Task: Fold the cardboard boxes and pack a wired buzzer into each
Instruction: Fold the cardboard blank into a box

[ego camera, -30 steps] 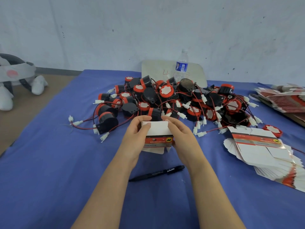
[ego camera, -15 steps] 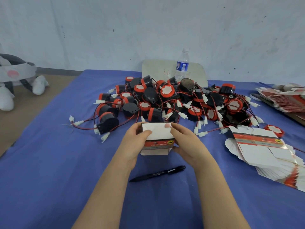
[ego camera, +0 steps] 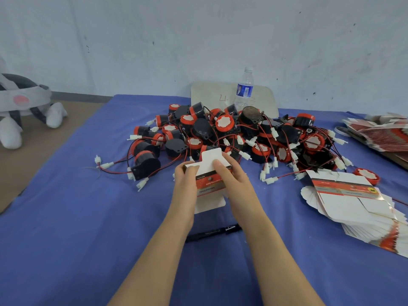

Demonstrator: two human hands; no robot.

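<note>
Gripping the cardboard box (ego camera: 209, 171) at centre, your left hand (ego camera: 185, 184) and right hand (ego camera: 235, 186) curl round its sides. Wired buzzers (ego camera: 223, 133) crowd 12 o'clock, flat boxes (ego camera: 353, 206) lie at 3, and a black marker (ego camera: 212, 233) at 6.

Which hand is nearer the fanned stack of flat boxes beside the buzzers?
Right. The right hand grips the box with the stack off to its right; the left hand holds the box's other side.

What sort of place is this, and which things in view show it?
Probably a small hand-packing workstation: a heap of wired buzzers on a blue cloth-covered table, a stack of flat box blanks beside it, and one cardboard box partly folded.
</note>
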